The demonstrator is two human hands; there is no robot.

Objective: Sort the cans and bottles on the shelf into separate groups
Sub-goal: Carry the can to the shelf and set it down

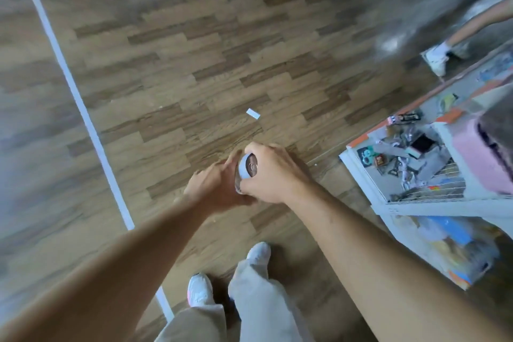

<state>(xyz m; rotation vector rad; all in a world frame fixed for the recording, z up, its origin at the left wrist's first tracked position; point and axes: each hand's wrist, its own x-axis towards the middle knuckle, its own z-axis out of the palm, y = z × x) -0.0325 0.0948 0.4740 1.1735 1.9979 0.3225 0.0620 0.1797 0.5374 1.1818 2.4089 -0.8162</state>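
Wood-plank floor [194,64] lies beneath a can [248,170] held out before the body, well apart from the white shelf [416,209] at the right. The right hand [273,175] grips the can's top, fingers [259,148] curled over the rim; the left hand [215,187] wraps its side, probably steadying it for the carry to its group, which is out of view
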